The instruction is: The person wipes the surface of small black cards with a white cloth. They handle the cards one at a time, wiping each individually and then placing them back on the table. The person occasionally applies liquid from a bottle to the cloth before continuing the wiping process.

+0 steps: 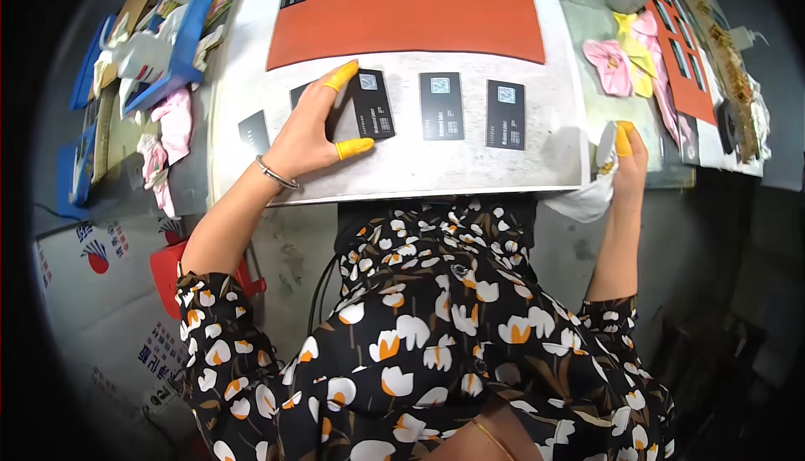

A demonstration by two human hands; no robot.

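Note:
My left hand (312, 136) spreads its thumb and index finger over the white work board (453, 178), each tip in a yellow finger cot. Between and beside those fingertips lies a black printed card (375, 102) with a silvery square patch; whether they touch it I cannot tell. Another dark card edge shows partly under the hand. Two more black cards, a middle one (441, 106) and a right one (506, 116), lie farther right. Off the board's right edge, my right hand (629, 159), also with a yellow finger cot, grips a bunched white cloth (587, 199).
An orange mat (411, 21) with several black cards along its far side covers the back of the board. A grey card (254, 132) lies at far left. Blue trays (186, 33) and pink cloths (173, 121) flank the left; a second orange sheet (683, 59) is right.

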